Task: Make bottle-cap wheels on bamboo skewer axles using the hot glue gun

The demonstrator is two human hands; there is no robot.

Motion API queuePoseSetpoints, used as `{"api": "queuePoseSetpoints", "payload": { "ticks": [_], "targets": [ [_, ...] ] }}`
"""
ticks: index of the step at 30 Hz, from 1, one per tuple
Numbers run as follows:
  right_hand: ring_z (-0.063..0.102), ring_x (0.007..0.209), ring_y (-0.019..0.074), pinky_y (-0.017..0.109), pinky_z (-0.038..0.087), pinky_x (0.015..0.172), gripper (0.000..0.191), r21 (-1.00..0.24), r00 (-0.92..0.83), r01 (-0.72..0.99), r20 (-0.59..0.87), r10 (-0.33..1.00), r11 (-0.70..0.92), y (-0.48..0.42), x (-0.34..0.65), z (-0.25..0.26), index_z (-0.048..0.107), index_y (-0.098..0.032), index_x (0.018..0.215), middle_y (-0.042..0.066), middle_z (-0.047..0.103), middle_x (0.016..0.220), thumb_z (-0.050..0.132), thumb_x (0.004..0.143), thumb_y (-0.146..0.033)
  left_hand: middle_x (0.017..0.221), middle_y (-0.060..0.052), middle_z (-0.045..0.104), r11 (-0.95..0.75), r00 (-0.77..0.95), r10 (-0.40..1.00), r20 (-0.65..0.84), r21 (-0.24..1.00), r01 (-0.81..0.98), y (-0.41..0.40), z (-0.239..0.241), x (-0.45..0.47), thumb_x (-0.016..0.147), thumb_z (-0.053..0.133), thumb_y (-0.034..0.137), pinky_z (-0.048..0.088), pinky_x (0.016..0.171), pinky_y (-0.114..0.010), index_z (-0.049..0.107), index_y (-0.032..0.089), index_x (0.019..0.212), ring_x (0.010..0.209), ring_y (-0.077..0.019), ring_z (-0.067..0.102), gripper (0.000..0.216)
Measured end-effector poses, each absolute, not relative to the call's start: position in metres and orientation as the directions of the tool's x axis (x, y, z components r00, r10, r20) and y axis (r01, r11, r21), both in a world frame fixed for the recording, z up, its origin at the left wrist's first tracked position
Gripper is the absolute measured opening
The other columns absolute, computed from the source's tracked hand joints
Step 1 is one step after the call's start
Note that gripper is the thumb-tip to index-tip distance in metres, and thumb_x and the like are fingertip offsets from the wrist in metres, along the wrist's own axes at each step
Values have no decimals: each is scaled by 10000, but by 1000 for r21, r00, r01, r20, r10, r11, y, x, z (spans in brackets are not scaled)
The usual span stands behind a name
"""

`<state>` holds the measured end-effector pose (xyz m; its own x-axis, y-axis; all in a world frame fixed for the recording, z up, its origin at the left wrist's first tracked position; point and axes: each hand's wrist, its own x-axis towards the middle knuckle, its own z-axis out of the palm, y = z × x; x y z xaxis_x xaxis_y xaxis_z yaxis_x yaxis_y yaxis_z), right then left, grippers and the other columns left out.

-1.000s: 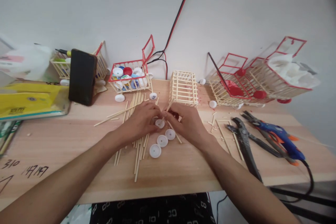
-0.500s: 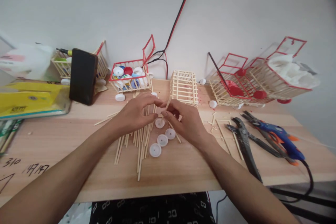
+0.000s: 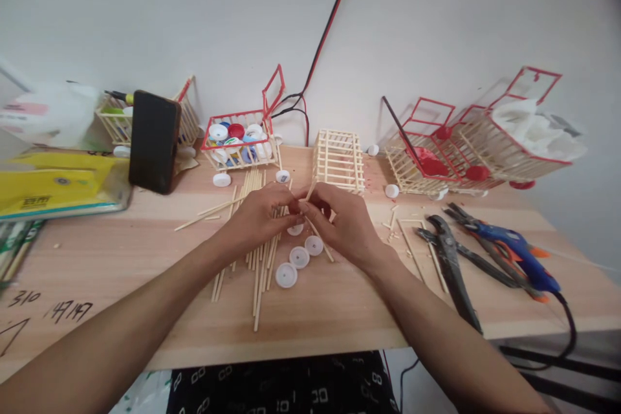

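A thin wooden stick [image 3: 311, 189] is pinched between the thumb and fingers of my right hand [image 3: 343, 218], its upper end poking up in front of the slatted box. My left hand [image 3: 262, 212] is closed at the stick's lower end, thumb and fingertips meeting there; the fingers hide that end. Just below the hands lie several white plastic caps [image 3: 299, 257], one of them partly covered by my left thumb. Loose wooden sticks [image 3: 259, 272] are spread under and beside my left hand. Another stick [image 3: 324, 244] slants out from beneath my right hand.
Behind my hands sits a slatted stick box [image 3: 338, 162]. A red-rimmed stick cart [image 3: 239, 142] full of bottle caps is left of it; more carts [image 3: 422, 165] stand right. Pliers [image 3: 449, 265] and a blue glue gun [image 3: 519, 255] lie right, a phone [image 3: 154, 142] leans left.
My left hand has moved slightly right and its fingers have closed at the stick's lower end, covering more of the nearest cap. My right hand still pinches the stick.
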<state>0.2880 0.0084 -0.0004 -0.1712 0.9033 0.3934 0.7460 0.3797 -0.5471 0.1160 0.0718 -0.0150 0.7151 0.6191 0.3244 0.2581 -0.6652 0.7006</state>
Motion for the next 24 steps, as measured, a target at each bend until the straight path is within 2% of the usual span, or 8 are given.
{"api": "queuePoseSetpoints", "payload": {
  "ticks": [3,5,8,10,15,21,24],
  "targets": [
    [506,634,111,241,379,605,148,-552,-190,730,405,894,404,9,290,0,585,-183,817,-5,584,702,525,887,-299,860,-31,663,-661,703,628,334,706,255,70,-14,117,837,605,284,444,792,-315,652,177,831,879,-184,590,117],
    [529,653,112,241,395,615,143,-571,-201,711,395,896,411,10,293,2,604,-191,907,2,615,752,550,874,-320,821,-19,650,-664,697,635,333,697,271,69,-13,118,841,599,285,437,764,-298,638,174,799,850,-173,586,125],
    [553,676,114,240,420,627,322,-608,-216,672,384,898,422,11,300,6,567,-207,1126,10,650,830,593,846,-365,777,2,628,-660,688,650,323,689,300,68,-12,117,838,597,263,428,743,-280,622,173,757,807,-154,578,123],
    [561,689,116,240,428,632,403,-620,-204,659,398,894,427,11,304,10,537,-197,1193,14,656,843,594,845,-392,792,5,637,-659,686,651,324,690,299,67,-12,117,822,612,238,430,754,-280,628,176,770,811,-151,581,82],
    [583,709,118,237,433,619,366,-611,-63,709,441,895,352,4,313,30,559,-180,1181,31,647,850,461,921,-418,787,-3,650,-681,694,634,341,671,293,67,-12,117,804,620,203,434,759,-290,643,179,759,816,-160,588,56],
    [598,711,123,257,461,642,320,-528,27,794,526,850,301,-37,321,72,583,-216,1161,39,656,893,441,935,-393,789,-14,665,-697,693,620,368,663,272,68,-13,117,804,623,200,438,761,-294,657,175,758,817,-165,593,62],
    [608,731,145,283,472,652,313,-504,133,839,557,820,207,-64,336,80,592,-246,1164,44,661,900,449,928,-395,778,-27,666,-704,698,611,372,658,265,69,-14,117,809,617,198,438,767,-304,666,166,756,817,-171,592,79]
  ]
}}
